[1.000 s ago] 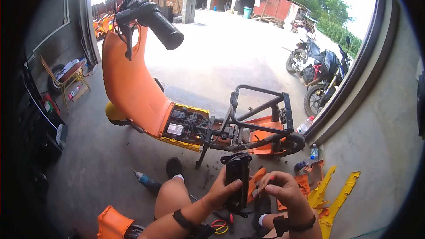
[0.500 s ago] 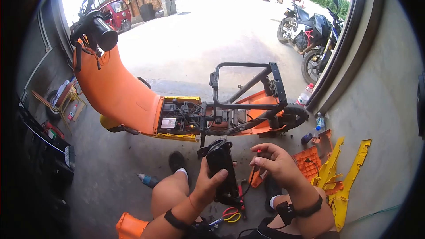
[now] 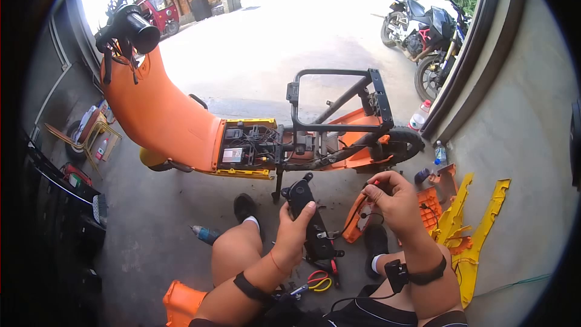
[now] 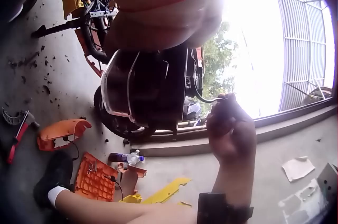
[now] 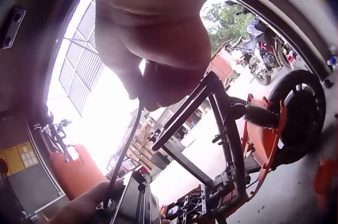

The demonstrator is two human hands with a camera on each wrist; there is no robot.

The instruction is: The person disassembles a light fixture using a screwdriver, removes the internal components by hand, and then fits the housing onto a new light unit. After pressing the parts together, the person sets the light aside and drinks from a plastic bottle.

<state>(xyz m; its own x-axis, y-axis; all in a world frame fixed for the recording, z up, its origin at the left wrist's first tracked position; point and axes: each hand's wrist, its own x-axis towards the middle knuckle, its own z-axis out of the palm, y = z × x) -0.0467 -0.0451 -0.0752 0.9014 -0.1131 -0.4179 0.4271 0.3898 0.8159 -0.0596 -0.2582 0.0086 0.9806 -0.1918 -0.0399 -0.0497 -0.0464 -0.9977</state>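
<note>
My left hand (image 3: 290, 233) grips a long black part with mounting ears, which looks like a tail light (image 3: 316, 230). Its glossy dark lens with a clear edge shows in the left wrist view. From its lower end a thin black cable (image 3: 348, 226) loops up to my right hand (image 3: 394, 203), which pinches it near a red tip between thumb and fingers. The right wrist view has the same cable (image 5: 125, 147) hanging from the fingertips. Beyond both hands stands a stripped scooter with an orange front shield (image 3: 166, 115) and a bare black rear frame (image 3: 339, 128).
Scissors (image 3: 319, 281) with red and yellow handles lie between my legs, and a blue drill (image 3: 206, 234) lies left of them. Orange panels (image 3: 428, 206) and yellow strips (image 3: 484, 236) are on the floor at right, near bottles (image 3: 440, 152). A motorcycle (image 3: 423, 39) is parked outside.
The view has tilted downward and turned right. My right hand has moved up and away from the tail light with the cable, and the tail light has turned in my left hand.
</note>
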